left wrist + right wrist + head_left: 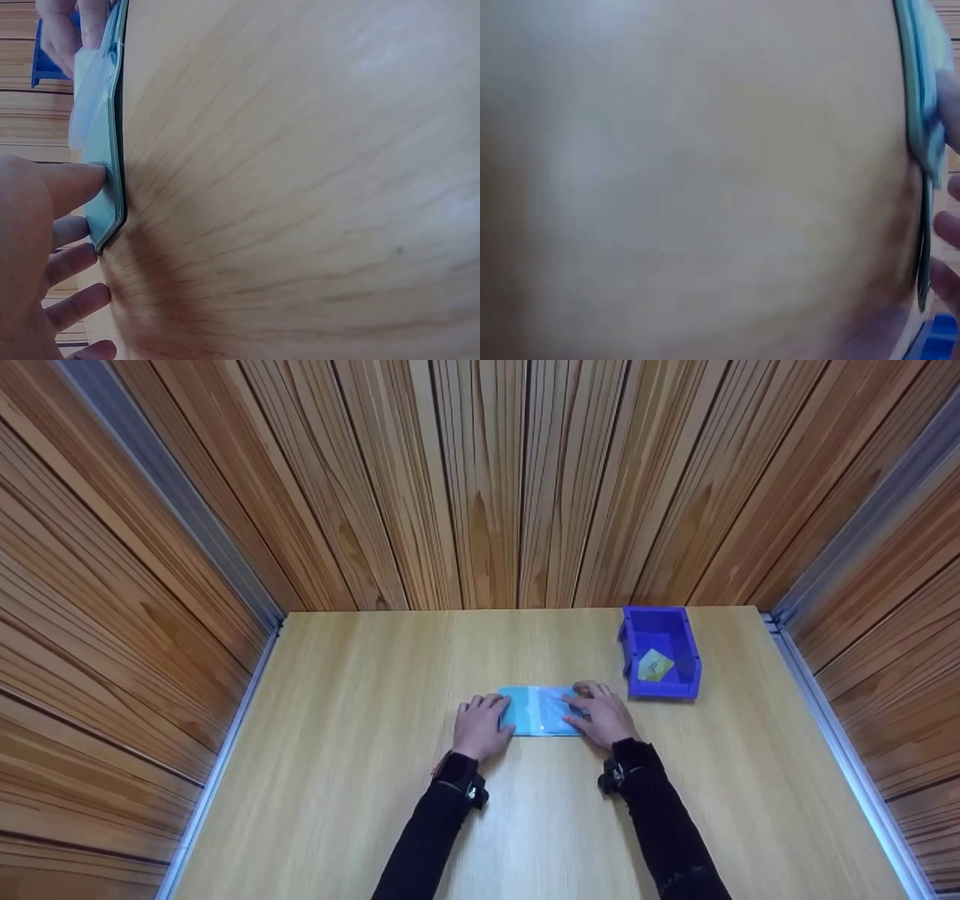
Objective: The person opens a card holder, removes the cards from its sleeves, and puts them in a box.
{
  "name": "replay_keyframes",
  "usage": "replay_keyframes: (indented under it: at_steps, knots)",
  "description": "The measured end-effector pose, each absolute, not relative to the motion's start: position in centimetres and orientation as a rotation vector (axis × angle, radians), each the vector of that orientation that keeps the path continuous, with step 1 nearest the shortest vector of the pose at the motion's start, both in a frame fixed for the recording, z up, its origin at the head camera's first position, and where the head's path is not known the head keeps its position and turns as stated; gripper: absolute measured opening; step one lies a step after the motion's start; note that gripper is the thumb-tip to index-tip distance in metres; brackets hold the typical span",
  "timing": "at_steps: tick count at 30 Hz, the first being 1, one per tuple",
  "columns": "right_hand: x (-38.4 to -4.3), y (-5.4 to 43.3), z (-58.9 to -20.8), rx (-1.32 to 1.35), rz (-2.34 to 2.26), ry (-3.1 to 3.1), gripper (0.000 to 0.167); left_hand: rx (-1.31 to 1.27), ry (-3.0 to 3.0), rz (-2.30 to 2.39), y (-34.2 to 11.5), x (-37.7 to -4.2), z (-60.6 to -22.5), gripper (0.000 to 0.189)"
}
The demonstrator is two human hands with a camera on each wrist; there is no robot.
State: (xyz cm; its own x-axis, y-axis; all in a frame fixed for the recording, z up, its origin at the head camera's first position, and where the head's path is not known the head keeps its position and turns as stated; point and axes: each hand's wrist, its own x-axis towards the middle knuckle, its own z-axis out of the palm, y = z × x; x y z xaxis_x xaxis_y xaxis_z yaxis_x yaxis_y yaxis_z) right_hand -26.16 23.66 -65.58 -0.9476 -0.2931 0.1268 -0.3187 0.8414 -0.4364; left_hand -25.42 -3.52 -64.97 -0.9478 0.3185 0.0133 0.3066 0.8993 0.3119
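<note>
Booklet [536, 712] lies flat, left hand [480, 729] at nine o'clock, fingers loosely extended, likely steadying it; right hand [606, 716] touches three o'clock, pinch unclear.

You can pass over tabletop [337, 735] at frame L or, lower ctr, btwn your sleeves [421, 840]. Blue pouch [538, 711] fills gap btwn L hand [480, 729] & R hand [606, 718]; purple bin [664, 690] blocks R of ctr; wood wall [480, 510] closes top.

Both forearms [424, 840] reach forward, left hand [481, 727] and right hand [602, 716] near each other, fingers [79, 306] spread.
</note>
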Motion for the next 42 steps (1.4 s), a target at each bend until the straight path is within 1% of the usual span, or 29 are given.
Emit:
replay_keyframes:
  at_steps: [4,7,14,19,22,27,33,39,42]
  knots:
    - [-26.2,22.5,-65.4,0.436,0.745,-2.903,0.028,0.496,3.016,0.490,-3.5,-25.5,-65.1,0.059]
    - [-26.3,21.7,-65.1,0.371,0.806,-2.881,0.022,0.492,3.009,0.495,-3.6,-25.6,-65.1,0.060]
    - [-26.4,21.0,-64.5,0.235,1.052,-2.758,0.039,0.498,3.029,0.503,-3.7,-25.5,-65.2,0.059]
    - [-26.3,20.7,-64.1,0.177,1.230,-2.755,0.043,0.487,3.028,0.541,-3.8,-25.6,-65.3,0.061]
    - [-26.3,20.3,-63.9,0.171,1.334,-2.748,0.045,0.485,3.027,0.587,-4.0,-25.6,-65.2,0.058]
    - [-26.1,19.1,-63.7,0.282,1.410,-2.764,0.047,0.476,3.072,0.653,-4.1,-25.8,-65.0,0.051]
    - [-25.8,17.8,-63.8,0.411,1.280,-2.890,0.048,0.495,3.186,0.714,-3.9,-26.2,-64.6,0.047]
    - [-25.5,17.2,-64.1,0.472,1.187,-2.927,0.041,0.591,3.167,0.563,-3.4,-25.7,-65.2,0.049]
    - [-25.5,17.3,-64.3,0.517,1.156,-2.909,0.040,0.615,3.162,0.469,-3.2,-25.2,-65.8,0.051]
